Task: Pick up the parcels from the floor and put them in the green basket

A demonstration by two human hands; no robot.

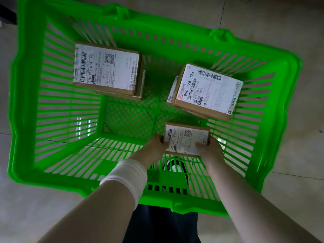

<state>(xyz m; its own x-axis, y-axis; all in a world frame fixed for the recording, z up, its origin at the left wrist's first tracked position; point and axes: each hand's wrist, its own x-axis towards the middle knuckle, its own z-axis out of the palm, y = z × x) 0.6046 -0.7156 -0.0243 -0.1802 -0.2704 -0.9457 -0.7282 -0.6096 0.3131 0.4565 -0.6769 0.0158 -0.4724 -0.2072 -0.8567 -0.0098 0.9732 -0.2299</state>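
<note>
Near the basket's near-right wall I've got both hands, left hand (158, 142) and right hand (209, 148), clamped on the small parcel (186, 138) inside the green basket (122, 23); letting go early risks it tipping onto the right parcel (206, 90).

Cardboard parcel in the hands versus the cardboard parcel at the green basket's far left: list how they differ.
The held cardboard parcel is gripped by left hand and right hand; the far-left cardboard parcel lies untouched in the green plastic basket. The held one looks smaller. Both carry white barcode labels.
</note>
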